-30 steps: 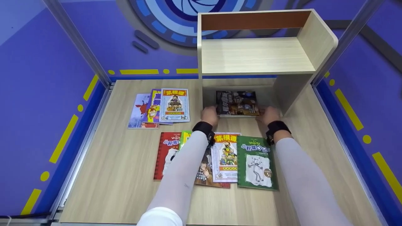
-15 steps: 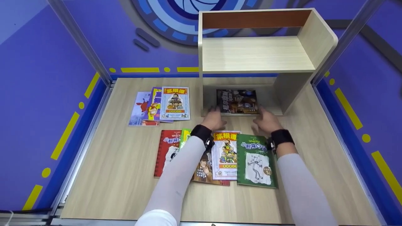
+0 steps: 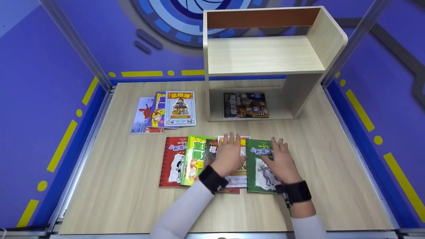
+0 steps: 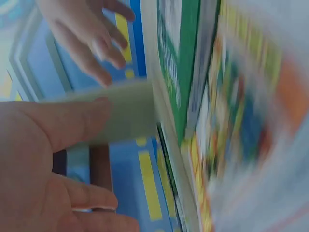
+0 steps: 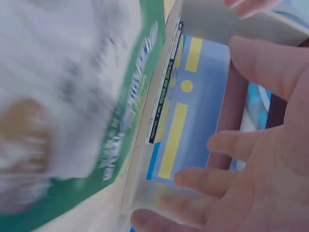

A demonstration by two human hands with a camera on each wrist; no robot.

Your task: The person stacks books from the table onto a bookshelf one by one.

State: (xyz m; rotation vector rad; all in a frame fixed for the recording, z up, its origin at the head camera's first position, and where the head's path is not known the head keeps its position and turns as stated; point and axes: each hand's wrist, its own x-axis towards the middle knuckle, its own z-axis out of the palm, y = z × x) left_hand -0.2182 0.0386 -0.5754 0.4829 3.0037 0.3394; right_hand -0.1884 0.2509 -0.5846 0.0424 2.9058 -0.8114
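Note:
My left hand (image 3: pixel 228 155) hovers with fingers spread over a white comic book (image 3: pixel 239 182) that has a yellow title band. Over the green Wimpy Kid book (image 3: pixel 260 182) at the row's right end is my right hand (image 3: pixel 281 163), its fingers extended. Both wrist views show a gap between the palms and the covers, with nothing held. Left of these, overlapping, lie a red book (image 3: pixel 167 166), a yellow-green book (image 3: pixel 192 162) and a brown-covered book (image 3: pixel 211 146) partly hidden by my left hand. A dark-covered book (image 3: pixel 245 105) lies flat on the bookshelf's lower level.
The wooden bookshelf (image 3: pixel 265 54) stands at the back right of the table (image 3: pixel 116 186). To its left, three books overlap: a pale one with a red deer (image 3: pixel 141 114), a purple one (image 3: pixel 158 114) and a white one (image 3: pixel 181 109). Blue panels (image 3: pixel 43 83) enclose the table.
Both hands have left the sides of the dark book in the shelf and come back toward the front row of books. The dark book stays lying in the shelf.

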